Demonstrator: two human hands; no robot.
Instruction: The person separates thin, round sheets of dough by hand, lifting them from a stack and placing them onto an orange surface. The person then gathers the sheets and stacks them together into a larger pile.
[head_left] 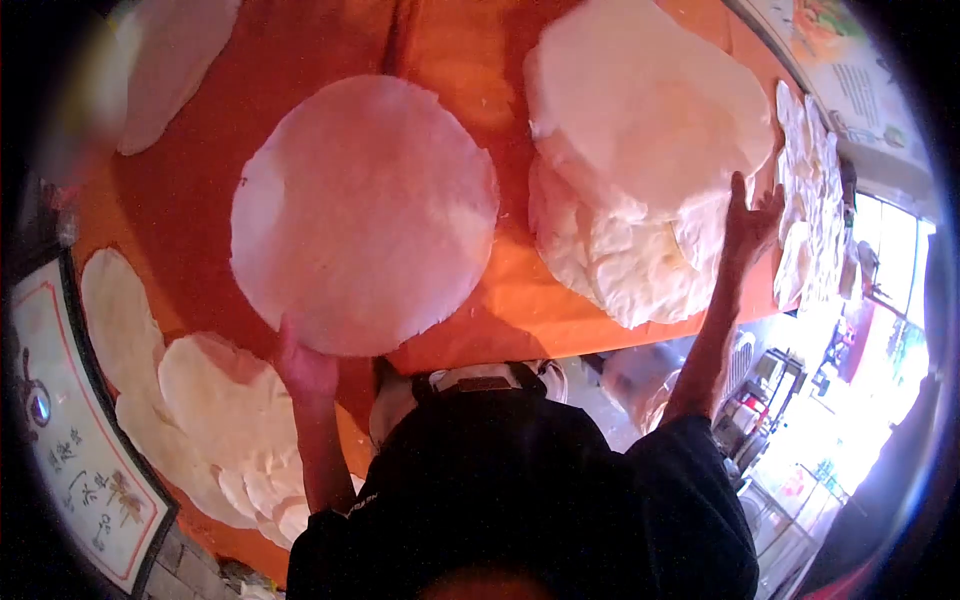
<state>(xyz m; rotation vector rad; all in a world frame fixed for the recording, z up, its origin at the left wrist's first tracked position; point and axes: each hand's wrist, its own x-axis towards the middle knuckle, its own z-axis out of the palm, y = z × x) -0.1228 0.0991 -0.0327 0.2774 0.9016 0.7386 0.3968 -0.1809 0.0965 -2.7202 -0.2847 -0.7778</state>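
A large round sheet of flatbread (365, 215) lies over the orange table cover, left of the middle. My left hand (311, 370) is at its lower left edge, with one digit against the rim and the other fingers mostly hidden; it appears closed on that edge. To the right is a stack of flatbreads (625, 270), topped by a broad pale sheet (645, 110). Beside the right edge of this stack is my right hand (752, 222), fingers spread and holding nothing.
More overlapping flatbreads (215, 400) lie at the lower left, and another sheet (175, 70) at the upper left. Further flatbreads (805, 190) lie along the right edge. The orange cover (500, 330) ends just in front of my body. A framed sign (85, 430) stands at the left.
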